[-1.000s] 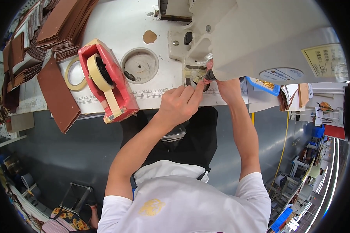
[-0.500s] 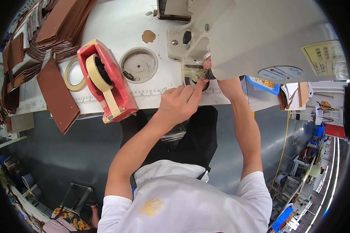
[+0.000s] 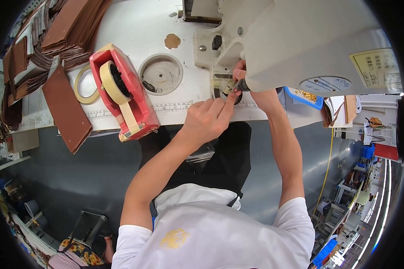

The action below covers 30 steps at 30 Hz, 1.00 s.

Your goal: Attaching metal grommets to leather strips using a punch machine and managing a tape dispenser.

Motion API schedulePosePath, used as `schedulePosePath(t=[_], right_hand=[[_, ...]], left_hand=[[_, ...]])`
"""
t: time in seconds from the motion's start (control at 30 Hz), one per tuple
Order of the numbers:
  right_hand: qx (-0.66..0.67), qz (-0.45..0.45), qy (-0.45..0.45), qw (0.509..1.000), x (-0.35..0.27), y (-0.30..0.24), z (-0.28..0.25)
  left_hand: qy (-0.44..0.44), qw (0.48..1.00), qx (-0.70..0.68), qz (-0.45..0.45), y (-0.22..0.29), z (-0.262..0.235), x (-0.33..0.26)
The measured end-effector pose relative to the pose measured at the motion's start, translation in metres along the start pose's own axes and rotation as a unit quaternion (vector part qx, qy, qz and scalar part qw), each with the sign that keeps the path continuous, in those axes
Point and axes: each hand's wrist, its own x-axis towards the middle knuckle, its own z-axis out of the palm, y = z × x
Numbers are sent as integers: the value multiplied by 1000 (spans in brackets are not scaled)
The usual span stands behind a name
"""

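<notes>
A large white machine (image 3: 300,40) overhangs the white worktable (image 3: 134,27). My right hand (image 3: 241,78) is tucked under the machine head, fingers pinched on a small dark tool (image 3: 243,85) with a thin tip. My left hand (image 3: 208,119) rests at the table edge, its index finger stretched up to a small piece at the round opening (image 3: 222,89) in the table below the machine head. What lies between the fingertips is too small to make out.
A red tape dispenser (image 3: 125,94) with a beige roll stands left of my hands, a loose tape ring (image 3: 86,83) beside it. A round recessed disc (image 3: 160,74) sits in the table. Stacks of brown leather pieces (image 3: 54,40) fill the left; a blue tray (image 3: 303,96) lies at the right.
My left hand has slid slightly left and its index finger has stretched toward the opening. My right hand stays under the machine head.
</notes>
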Motion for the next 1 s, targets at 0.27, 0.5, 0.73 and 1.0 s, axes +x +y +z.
schedulePosePath(t=[0.27, 0.5, 0.73, 1.0], right_hand=[[-23, -32, 0, 999, -11, -19, 9], [64, -2, -8, 998, -19, -30, 16], [68, -7, -10, 998, -25, -37, 15], [160, 25, 23, 986, -27, -28, 3]], left_hand=[[6, 1000, -6, -13, 5, -4, 5], [101, 922, -265, -263, -3, -14, 15], [-111, 814, -373, -431, -17, -18, 54], [-131, 842, -344, -394, -16, -26, 37]])
